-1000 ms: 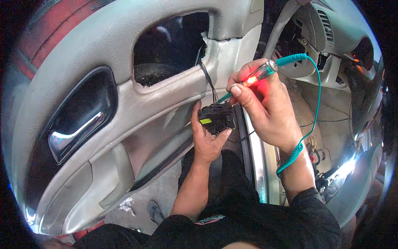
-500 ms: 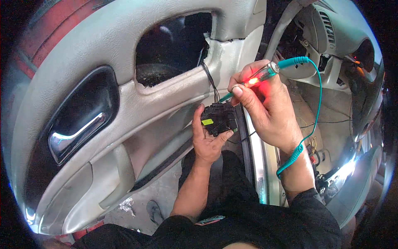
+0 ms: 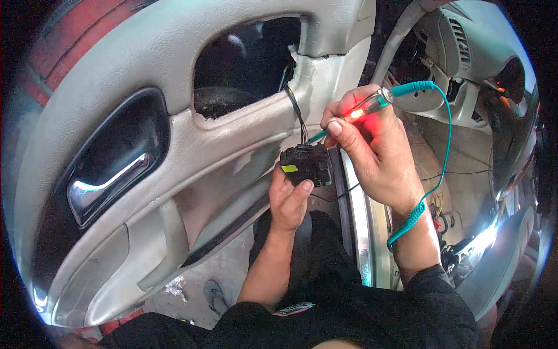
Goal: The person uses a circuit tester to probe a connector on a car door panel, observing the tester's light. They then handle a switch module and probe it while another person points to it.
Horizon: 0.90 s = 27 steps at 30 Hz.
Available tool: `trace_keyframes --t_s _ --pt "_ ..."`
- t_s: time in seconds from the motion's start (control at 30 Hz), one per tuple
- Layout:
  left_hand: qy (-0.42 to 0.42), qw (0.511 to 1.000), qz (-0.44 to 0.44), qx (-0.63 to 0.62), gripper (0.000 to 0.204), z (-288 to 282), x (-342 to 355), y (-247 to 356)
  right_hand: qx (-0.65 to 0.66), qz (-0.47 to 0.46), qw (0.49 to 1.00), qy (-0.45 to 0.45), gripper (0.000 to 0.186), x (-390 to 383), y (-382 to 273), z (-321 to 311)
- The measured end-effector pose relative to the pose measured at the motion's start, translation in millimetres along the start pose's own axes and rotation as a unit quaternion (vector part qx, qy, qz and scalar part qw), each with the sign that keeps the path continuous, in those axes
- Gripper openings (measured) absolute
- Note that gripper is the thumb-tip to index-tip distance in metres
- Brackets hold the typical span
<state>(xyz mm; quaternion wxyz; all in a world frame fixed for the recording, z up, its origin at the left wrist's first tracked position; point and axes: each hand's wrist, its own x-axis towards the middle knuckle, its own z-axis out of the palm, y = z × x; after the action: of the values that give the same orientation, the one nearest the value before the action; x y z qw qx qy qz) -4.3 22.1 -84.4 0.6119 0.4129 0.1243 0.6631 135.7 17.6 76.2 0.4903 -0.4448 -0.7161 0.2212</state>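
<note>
My left hand [image 3: 287,200] grips a black window switch module [image 3: 307,165] from below, thumb on its near edge. A yellow-green patch marks the module's left side. Thin dark wires [image 3: 297,113] run from its top up to the cutout in the door panel. Between thumb and fingers, my right hand [image 3: 372,154] holds a test light [image 3: 372,104] with a clear body, glowing red inside. Its teal tip end reaches down to the top of the module; the exact contact point is hidden. A teal coiled cord [image 3: 447,128] leaves the tester and hangs along my right wrist.
The beige door panel [image 3: 232,136] fills the left, with a chrome inner handle [image 3: 110,189] and a dark rectangular cutout [image 3: 247,67]. At right are the dashboard [image 3: 485,41], a seat [image 3: 497,262] and loose wires on the car floor. A sandal [image 3: 216,296] shows below.
My left thumb has shifted left along the module, and the fingers have slid lower behind it. The module has tilted slightly. My right hand stays almost still, with the tester lit in both frames.
</note>
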Motion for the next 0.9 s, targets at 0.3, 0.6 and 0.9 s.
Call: trace_keyframes --t_s 0.3,0.6,0.9 --pt "0.016 1.000 -0.003 -0.014 0.061 4 0 3 0.034 -0.001 0.999 -0.003 0.017 1 2 1" --pt "-0.014 0.997 0.001 0.080 0.077 2 -1 3 0.003 0.021 1.000 -0.015 0.020 1 -5 -4" --pt "0.043 0.976 0.027 0.212 0.103 9 -4 5 0.004 -0.002 1.000 -0.017 0.021 3 0 -2"
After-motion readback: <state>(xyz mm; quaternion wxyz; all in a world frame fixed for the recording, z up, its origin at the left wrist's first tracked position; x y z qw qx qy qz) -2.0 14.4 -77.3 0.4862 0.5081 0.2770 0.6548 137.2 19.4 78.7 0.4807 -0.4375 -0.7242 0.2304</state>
